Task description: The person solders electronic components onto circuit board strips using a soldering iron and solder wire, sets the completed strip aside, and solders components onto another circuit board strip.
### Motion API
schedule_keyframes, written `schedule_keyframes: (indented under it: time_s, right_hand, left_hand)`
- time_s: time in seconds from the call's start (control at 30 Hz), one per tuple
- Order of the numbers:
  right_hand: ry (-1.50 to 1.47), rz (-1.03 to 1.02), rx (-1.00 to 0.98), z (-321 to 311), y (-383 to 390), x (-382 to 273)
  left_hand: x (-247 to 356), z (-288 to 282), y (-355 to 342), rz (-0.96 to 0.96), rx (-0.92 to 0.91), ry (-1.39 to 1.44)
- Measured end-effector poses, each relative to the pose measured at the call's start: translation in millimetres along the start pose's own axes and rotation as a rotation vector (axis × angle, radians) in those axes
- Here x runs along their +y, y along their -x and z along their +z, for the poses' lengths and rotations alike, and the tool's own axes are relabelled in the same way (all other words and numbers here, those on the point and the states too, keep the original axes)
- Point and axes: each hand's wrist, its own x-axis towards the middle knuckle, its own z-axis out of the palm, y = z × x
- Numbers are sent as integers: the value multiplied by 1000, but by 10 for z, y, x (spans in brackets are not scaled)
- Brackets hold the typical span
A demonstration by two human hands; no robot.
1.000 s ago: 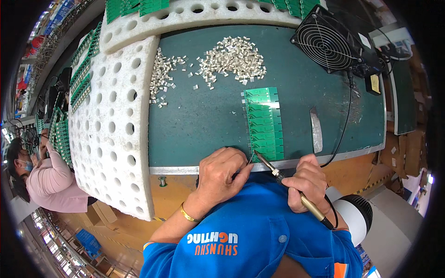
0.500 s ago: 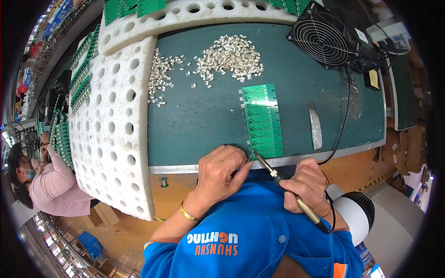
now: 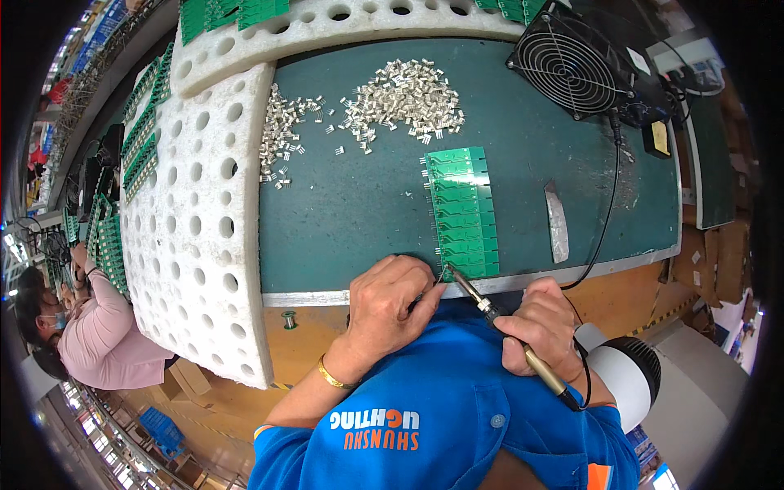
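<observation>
the green board panel [image 3: 464, 214] is lying on the worktop [image 3: 351, 212], its long axis running away from us, its near end just beyond our left hand [image 3: 392, 298], the closer one. our right hand [image 3: 541, 327] is clasping a soldering iron [image 3: 487, 308], its tip resting at that end. our left fingertips [image 3: 433, 297] are perhaps pinching thin wire [image 3: 442, 276]; we cannot be sure.

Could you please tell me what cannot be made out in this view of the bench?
All in the head view:
- Left hand: the hand itself hides what is inside its grip.
- Soldering iron: the right hand covers part of its handle.
- Iron tip: too small to tell whether it touches the green panel.
- Upper green boards: cut off by the top edge.
</observation>
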Motion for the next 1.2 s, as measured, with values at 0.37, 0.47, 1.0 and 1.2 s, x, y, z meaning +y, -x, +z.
schedule_keyframes:
  time_s: [0.37, 0.47, 1.0, 1.2]
  right_hand:
    - [-8, -9, -18, -8, -19, -7]
    - [-7, -18, -19, -13, -21, -11]
    - [-9, 3, 51, -21, -7, 7]
    - [-29, 2, 63, -19, -5, 3]
  left_hand:
    - [-10, -2, -6, 10, -4, -2]
    - [-7, 0, -1, 9, 5, -1]
    - [-32, 6, 22, 14, 15, 9]
    - [-25, -9, 15, 19, 16, 14]
